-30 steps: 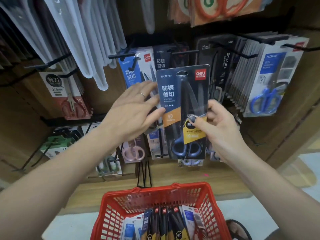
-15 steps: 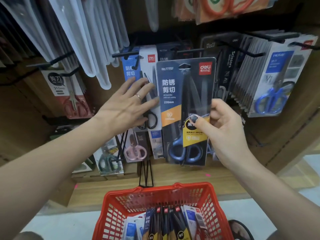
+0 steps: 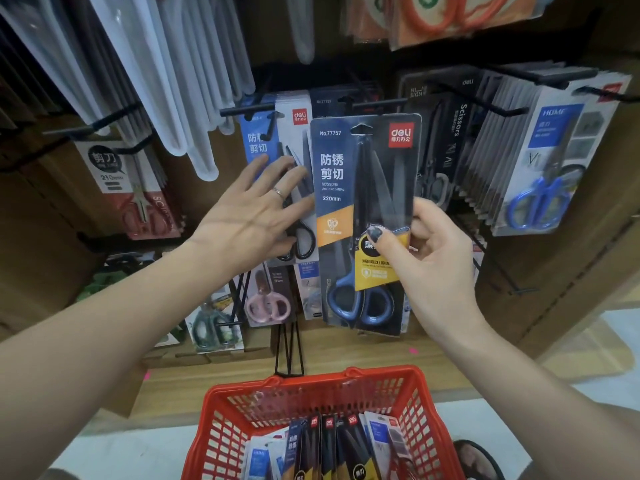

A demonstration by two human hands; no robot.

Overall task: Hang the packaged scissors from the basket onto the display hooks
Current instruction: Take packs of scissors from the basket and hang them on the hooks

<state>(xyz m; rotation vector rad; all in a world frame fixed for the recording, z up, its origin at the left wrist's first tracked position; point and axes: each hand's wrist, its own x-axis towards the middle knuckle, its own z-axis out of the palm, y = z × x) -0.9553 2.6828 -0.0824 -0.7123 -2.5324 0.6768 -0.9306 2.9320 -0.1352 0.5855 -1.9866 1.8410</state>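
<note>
My right hand pinches a dark-blue pack of scissors with blue handles, held upright in front of the display. Its hang hole sits just below a black display hook. My left hand is spread with straight fingers against the blue-and-white scissor packs hanging to the left of that pack. A red basket below holds several more scissor packs standing on edge.
More scissor packs hang on hooks at the right, the left and on a lower row. Clear plastic items hang at the upper left. A wooden shelf ledge runs behind the basket.
My right hand has lifted the dark-blue pack higher toward the hook. My left hand slid left off the pack onto the hanging blue-and-white packs.
</note>
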